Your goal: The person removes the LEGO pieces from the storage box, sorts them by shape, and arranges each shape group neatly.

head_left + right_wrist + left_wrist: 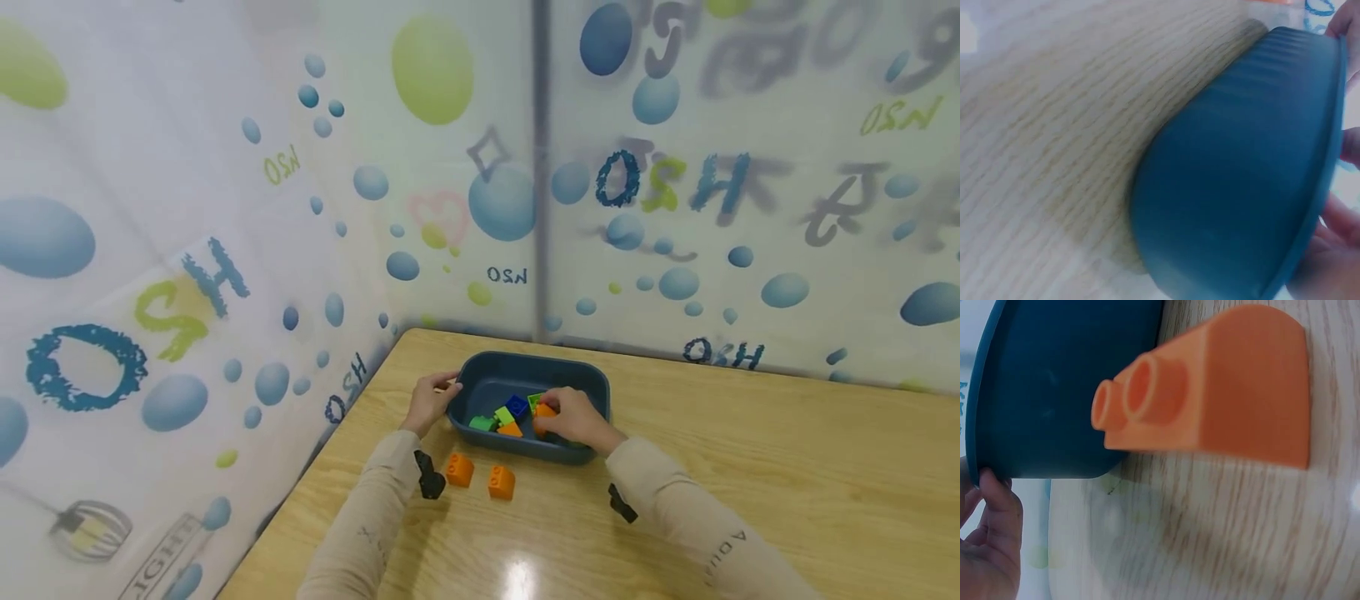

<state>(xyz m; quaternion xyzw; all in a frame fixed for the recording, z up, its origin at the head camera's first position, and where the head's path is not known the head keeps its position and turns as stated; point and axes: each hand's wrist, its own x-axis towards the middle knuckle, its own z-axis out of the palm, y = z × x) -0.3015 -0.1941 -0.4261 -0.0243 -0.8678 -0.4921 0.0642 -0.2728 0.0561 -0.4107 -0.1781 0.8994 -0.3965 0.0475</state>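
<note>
A dark blue plastic bin stands on the table. My left hand grips the rim at its left end, thumb and fingers on either side in the left wrist view. Inside the bin, my right hand pinches an orange toy block. Around that block lie a green block, a lime block, a dark blue block, another orange block and a bright green one. In the right wrist view the bin wall hides what the fingers hold.
Two orange blocks with studs, one on the left and one on the right, sit on the wooden table in front of the bin. Printed curtains hang along the table's back and left sides.
</note>
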